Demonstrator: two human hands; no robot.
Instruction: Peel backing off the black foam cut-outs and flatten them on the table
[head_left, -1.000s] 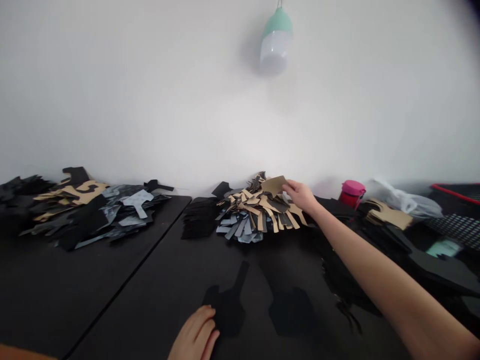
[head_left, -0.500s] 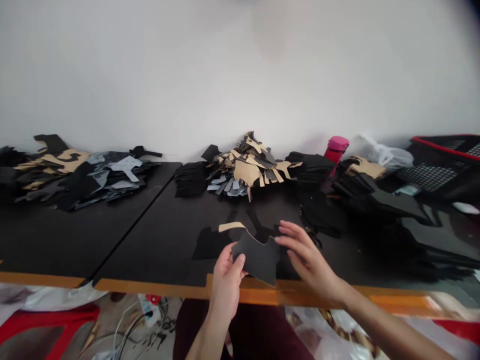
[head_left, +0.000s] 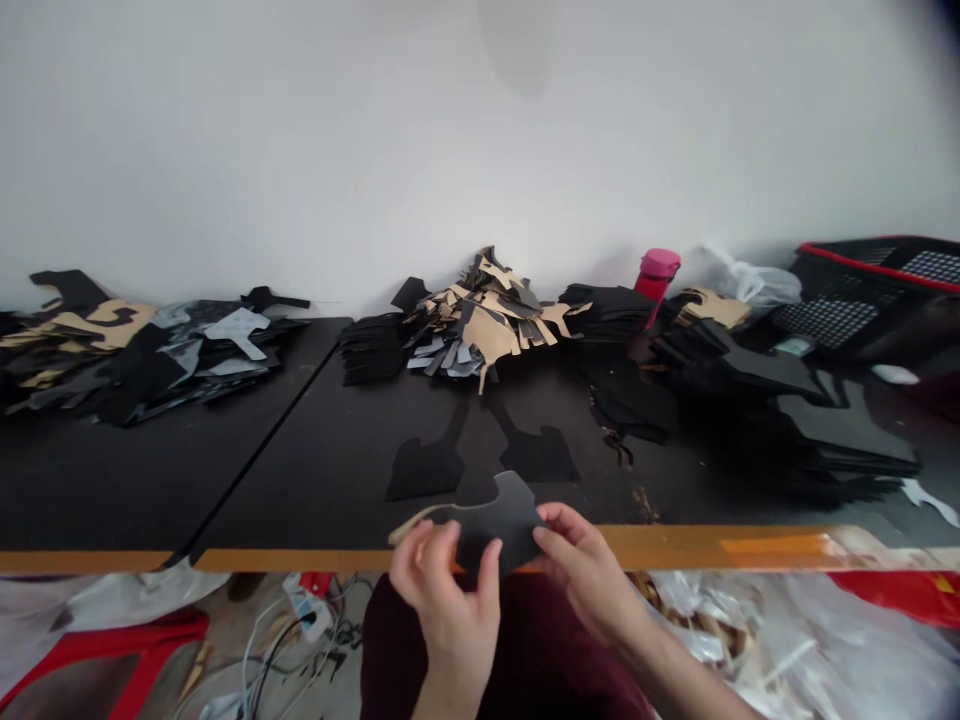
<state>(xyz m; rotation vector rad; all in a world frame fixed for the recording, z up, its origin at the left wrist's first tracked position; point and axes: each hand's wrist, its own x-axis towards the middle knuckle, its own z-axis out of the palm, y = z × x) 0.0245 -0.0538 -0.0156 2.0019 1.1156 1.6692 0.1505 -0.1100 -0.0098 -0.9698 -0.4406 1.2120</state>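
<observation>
A flat dark-grey cut-out piece with a pale tan edge along its narrow strip is held up over the table's front edge. My right hand pinches its right side between thumb and fingers. At the strip end, my left hand has its fingers and thumb apart; its fingers overlap the piece, and whether they press on it I cannot tell. Just beyond lie two black cut-outs with narrow arms, one on the left and one on the right.
Against the wall rises a heap of tan and grey cut-outs between black stacks. More pieces are piled at left. A pink-capped bottle, a black mesh basket and grey stacks occupy the right. Cables trail below the table.
The piece has turned and come lower, nearer the table edge. My right hand has closed on its right side, while my left hand has loosened from its pinch and spread its fingers.
</observation>
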